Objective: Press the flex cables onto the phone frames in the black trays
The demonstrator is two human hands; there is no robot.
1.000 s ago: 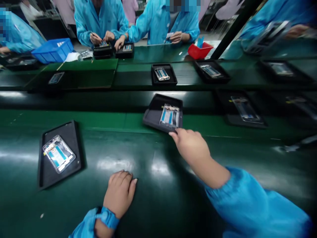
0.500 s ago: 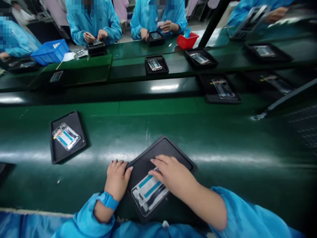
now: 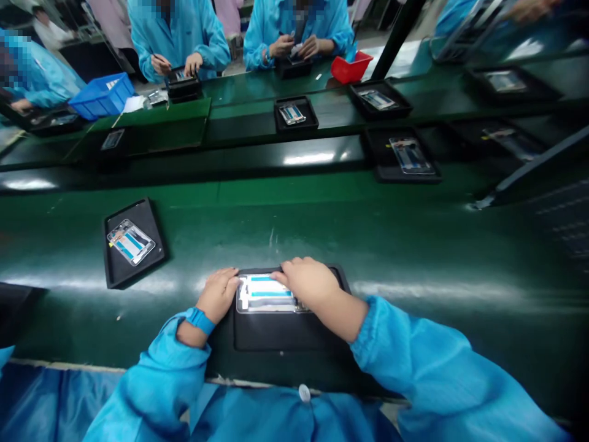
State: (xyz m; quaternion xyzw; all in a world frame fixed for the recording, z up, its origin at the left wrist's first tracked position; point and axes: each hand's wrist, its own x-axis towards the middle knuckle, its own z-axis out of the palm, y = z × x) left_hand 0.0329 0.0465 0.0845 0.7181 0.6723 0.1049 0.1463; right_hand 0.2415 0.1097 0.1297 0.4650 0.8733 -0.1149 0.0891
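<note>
In front of me lies a black tray with a phone frame in its far half, white and silver with blue strips. My left hand is closed at the tray's left edge, its thumb near the frame's left end. Over the right part of the frame rests my right hand, fingers curled toward the far rim and thumb on the frame's far edge. The palm hides the frame's right end.
Another black tray with a phone frame sits to the left. Part of a dark tray shows at the left edge. Across the bench, co-workers in blue work near a blue bin and red bin. A metal bar slants at right.
The tray in front of me has turned from slanted to nearly square with the bench. The phone frame now lies level along its far side; both hands have moved up with it.
</note>
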